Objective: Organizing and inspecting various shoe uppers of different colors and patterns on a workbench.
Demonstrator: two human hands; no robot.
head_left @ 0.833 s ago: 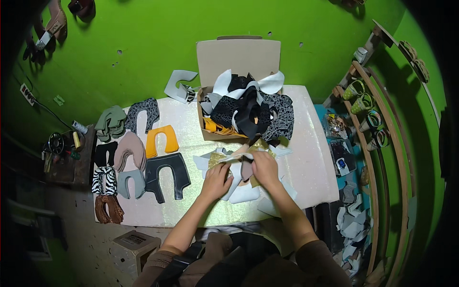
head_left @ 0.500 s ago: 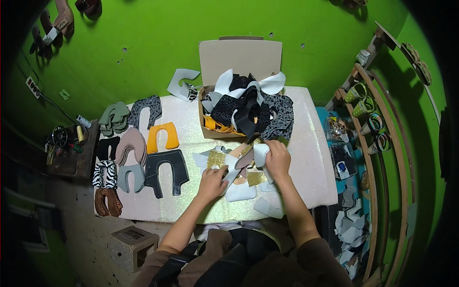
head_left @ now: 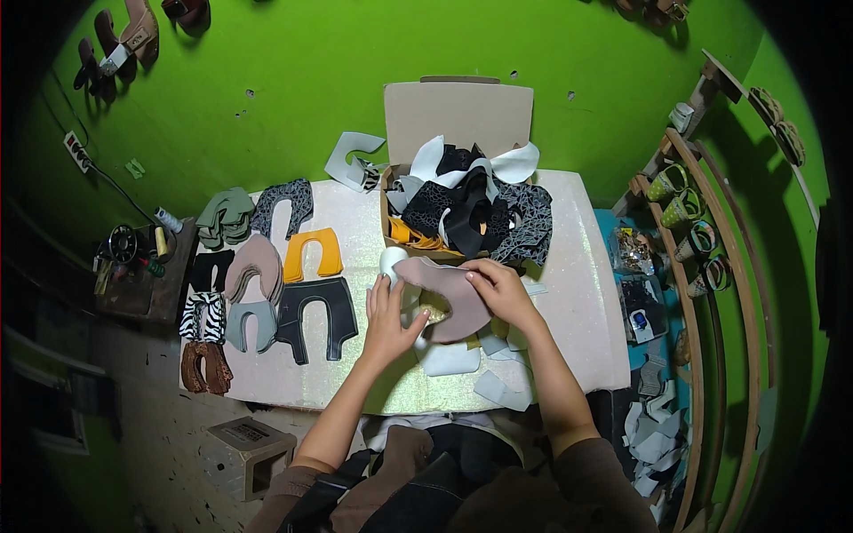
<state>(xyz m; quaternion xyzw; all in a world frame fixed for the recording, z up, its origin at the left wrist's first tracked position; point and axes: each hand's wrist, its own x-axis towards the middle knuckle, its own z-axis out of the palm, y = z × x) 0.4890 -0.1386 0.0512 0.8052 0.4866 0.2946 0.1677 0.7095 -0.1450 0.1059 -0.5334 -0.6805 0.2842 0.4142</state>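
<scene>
Pinching the mauve curved piece (head_left: 466, 309) mid-frame by its edge with our right hand (head_left: 504, 291), apparently supporting it, we hold our left hand (head_left: 389, 324) spread alongside.

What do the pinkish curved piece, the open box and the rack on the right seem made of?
Pinkish curved piece: perhaps leather or synthetic, matte, judging by its thin, evenly coloured sheet. Open box: probably cardboard, matte, from its flat beige lid. Rack: likely wood, dull, given its brown rails.
</scene>
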